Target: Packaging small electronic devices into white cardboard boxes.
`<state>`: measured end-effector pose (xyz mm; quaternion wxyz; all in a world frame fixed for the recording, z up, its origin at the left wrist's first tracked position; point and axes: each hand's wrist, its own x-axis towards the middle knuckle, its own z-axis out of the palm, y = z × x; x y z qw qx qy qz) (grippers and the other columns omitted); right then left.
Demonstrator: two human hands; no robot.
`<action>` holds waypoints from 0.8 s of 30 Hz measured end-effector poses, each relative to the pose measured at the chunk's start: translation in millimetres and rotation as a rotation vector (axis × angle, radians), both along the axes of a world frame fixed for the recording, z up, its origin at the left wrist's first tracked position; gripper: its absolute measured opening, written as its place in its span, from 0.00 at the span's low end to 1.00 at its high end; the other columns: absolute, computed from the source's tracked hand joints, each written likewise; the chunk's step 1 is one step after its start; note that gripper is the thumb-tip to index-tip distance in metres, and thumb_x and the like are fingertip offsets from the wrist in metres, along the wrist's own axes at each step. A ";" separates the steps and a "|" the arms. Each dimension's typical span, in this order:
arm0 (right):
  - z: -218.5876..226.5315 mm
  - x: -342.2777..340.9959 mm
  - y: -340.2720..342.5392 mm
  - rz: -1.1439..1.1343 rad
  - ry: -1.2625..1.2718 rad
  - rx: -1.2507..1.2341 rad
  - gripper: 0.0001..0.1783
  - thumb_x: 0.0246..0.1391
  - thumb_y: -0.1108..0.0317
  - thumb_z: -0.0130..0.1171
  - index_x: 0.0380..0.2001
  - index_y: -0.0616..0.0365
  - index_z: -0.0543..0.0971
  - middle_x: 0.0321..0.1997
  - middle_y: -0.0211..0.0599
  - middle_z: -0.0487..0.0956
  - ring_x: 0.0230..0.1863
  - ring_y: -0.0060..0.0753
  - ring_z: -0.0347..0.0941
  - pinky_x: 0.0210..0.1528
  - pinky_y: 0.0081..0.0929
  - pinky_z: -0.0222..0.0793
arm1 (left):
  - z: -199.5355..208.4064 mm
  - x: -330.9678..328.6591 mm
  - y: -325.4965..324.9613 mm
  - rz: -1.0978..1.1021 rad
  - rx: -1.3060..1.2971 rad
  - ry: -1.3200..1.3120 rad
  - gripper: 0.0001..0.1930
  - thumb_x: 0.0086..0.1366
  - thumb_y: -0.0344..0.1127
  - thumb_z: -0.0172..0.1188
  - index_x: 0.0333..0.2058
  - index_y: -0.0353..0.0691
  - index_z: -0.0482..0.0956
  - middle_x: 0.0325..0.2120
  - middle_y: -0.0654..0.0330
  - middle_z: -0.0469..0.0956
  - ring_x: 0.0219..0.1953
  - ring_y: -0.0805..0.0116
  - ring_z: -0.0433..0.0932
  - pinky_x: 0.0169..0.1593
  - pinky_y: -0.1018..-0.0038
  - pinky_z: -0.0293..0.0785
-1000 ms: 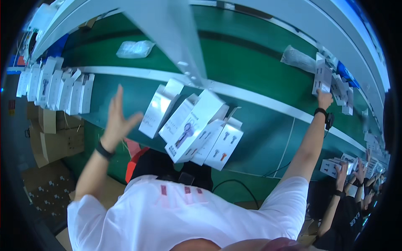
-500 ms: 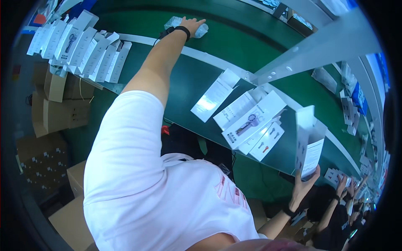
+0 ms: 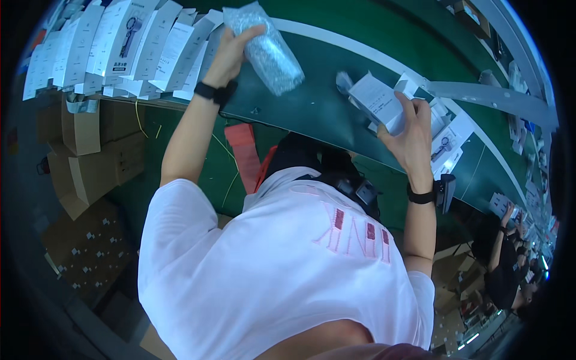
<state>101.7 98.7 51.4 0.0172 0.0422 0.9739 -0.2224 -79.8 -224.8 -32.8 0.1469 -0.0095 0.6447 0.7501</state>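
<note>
A bubble-wrapped package (image 3: 273,57) is in my left hand (image 3: 229,57), gripped at its upper end between thumb and fingers. It hangs tilted over the green table, and I cannot make out what is inside the wrap. My right hand (image 3: 413,135) closes its thumb and fingers around a white carton (image 3: 373,99) with printed sides, over the table to the right of the package. Its far end has loose flaps. Just behind my right hand, more white cartons (image 3: 447,144) lie together, one showing a picture of a small purple device.
A row of white cartons (image 3: 114,45) stands at the far left of the green table (image 3: 324,120). Beyond a pale rail (image 3: 348,43) runs a green belt. A metal post (image 3: 492,99) rises at right. Brown cardboard boxes (image 3: 102,150) sit lower left; another person (image 3: 504,264) works far right.
My left hand has drawn back from the belt, bringing the bubble-wrapped package over the table. My right hand has moved inward and up with a white carton, nearer the package.
</note>
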 end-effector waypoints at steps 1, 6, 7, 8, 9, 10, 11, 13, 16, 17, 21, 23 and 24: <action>-1.2 -4.6 -9.2 0.024 -0.009 0.041 0.35 0.35 0.68 0.66 0.52 0.59 0.72 0.47 0.49 0.68 0.48 0.52 0.67 0.51 0.38 0.66 | 6.1 15.9 -9.6 0.020 0.048 -0.085 0.22 0.58 0.36 0.64 0.49 0.38 0.69 0.40 0.59 0.78 0.42 0.68 0.79 0.43 0.69 0.77; 22.4 -13.6 -39.6 0.006 0.000 0.184 0.35 0.36 0.66 0.65 0.53 0.57 0.71 0.48 0.50 0.69 0.49 0.53 0.68 0.52 0.40 0.66 | -5.7 69.8 -48.9 0.064 0.373 -0.442 0.15 0.63 0.39 0.57 0.46 0.40 0.72 0.39 0.61 0.78 0.41 0.68 0.79 0.44 0.69 0.76; 30.2 -15.8 -40.7 -0.029 0.000 0.202 0.36 0.35 0.67 0.65 0.54 0.59 0.71 0.47 0.52 0.69 0.49 0.53 0.67 0.51 0.40 0.66 | -13.8 77.9 -55.5 0.101 0.470 -0.516 0.14 0.64 0.40 0.55 0.45 0.40 0.72 0.39 0.61 0.78 0.41 0.67 0.79 0.43 0.69 0.76; 40.3 -16.0 -42.2 -0.062 0.001 0.216 0.37 0.34 0.67 0.65 0.54 0.60 0.70 0.47 0.53 0.68 0.49 0.53 0.67 0.51 0.40 0.66 | -17.3 88.9 -61.5 0.126 0.552 -0.598 0.18 0.65 0.44 0.52 0.48 0.40 0.71 0.44 0.58 0.76 0.47 0.63 0.76 0.49 0.63 0.73; 48.5 -15.9 -43.4 -0.125 0.047 0.239 0.38 0.37 0.65 0.67 0.56 0.61 0.68 0.48 0.53 0.69 0.49 0.53 0.68 0.52 0.40 0.66 | -10.2 95.1 -61.2 0.134 0.563 -0.591 0.18 0.65 0.44 0.52 0.48 0.40 0.71 0.44 0.58 0.76 0.47 0.63 0.76 0.49 0.63 0.73; 45.4 -18.9 -46.6 -0.118 0.054 0.243 0.38 0.37 0.65 0.67 0.56 0.61 0.68 0.48 0.53 0.69 0.49 0.53 0.68 0.52 0.40 0.66 | -0.8 102.1 -58.8 0.188 0.697 -0.733 0.20 0.64 0.45 0.52 0.50 0.41 0.70 0.47 0.57 0.74 0.51 0.61 0.73 0.53 0.61 0.69; 33.7 -21.1 -49.6 -0.185 0.173 0.204 0.38 0.40 0.62 0.67 0.56 0.63 0.67 0.49 0.53 0.69 0.50 0.52 0.68 0.52 0.40 0.65 | 5.9 107.0 -57.3 0.243 0.830 -0.872 0.22 0.63 0.46 0.53 0.52 0.42 0.68 0.51 0.56 0.72 0.54 0.59 0.70 0.57 0.58 0.66; -15.0 -20.8 -46.0 -0.204 0.327 0.169 0.42 0.42 0.55 0.70 0.56 0.68 0.65 0.52 0.54 0.68 0.53 0.53 0.65 0.55 0.41 0.63 | 11.8 110.0 -54.9 0.216 0.885 -0.942 0.25 0.62 0.47 0.55 0.55 0.44 0.66 0.55 0.55 0.68 0.58 0.57 0.65 0.61 0.58 0.59; -96.2 -6.6 -64.5 -0.250 0.055 0.011 0.49 0.42 0.54 0.71 0.60 0.70 0.58 0.57 0.59 0.64 0.60 0.57 0.58 0.62 0.43 0.54 | 13.2 112.5 -40.2 0.205 1.166 -0.878 0.27 0.61 0.47 0.57 0.56 0.44 0.64 0.55 0.55 0.67 0.57 0.57 0.66 0.60 0.60 0.64; -103.2 -2.6 -71.9 -0.246 0.052 0.013 0.50 0.42 0.53 0.71 0.61 0.69 0.57 0.59 0.60 0.62 0.62 0.58 0.55 0.64 0.43 0.52 | 15.1 110.4 -39.1 0.208 1.165 -0.866 0.27 0.61 0.47 0.57 0.56 0.44 0.64 0.55 0.55 0.67 0.57 0.57 0.66 0.60 0.60 0.64; -7.1 -44.9 -110.4 -0.106 0.420 -0.316 0.40 0.50 0.62 0.65 0.62 0.64 0.60 0.65 0.53 0.61 0.61 0.47 0.64 0.62 0.40 0.60 | 35.6 114.7 -42.5 0.145 1.244 -0.823 0.28 0.62 0.48 0.56 0.57 0.43 0.62 0.55 0.54 0.66 0.57 0.57 0.67 0.59 0.59 0.67; 59.2 -59.8 -126.2 0.066 0.565 -0.462 0.26 0.49 0.69 0.65 0.52 0.62 0.73 0.56 0.48 0.72 0.53 0.41 0.72 0.54 0.31 0.68 | 47.5 113.8 -41.3 0.124 1.190 -0.770 0.29 0.62 0.48 0.56 0.58 0.42 0.61 0.56 0.53 0.65 0.57 0.57 0.67 0.59 0.59 0.68; 77.9 -63.4 -132.4 0.052 0.576 -0.457 0.26 0.49 0.69 0.65 0.52 0.62 0.73 0.56 0.48 0.72 0.53 0.41 0.72 0.54 0.31 0.68 | 53.4 115.7 -39.9 0.071 1.203 -0.722 0.29 0.62 0.48 0.56 0.58 0.42 0.61 0.56 0.53 0.65 0.58 0.57 0.66 0.60 0.59 0.67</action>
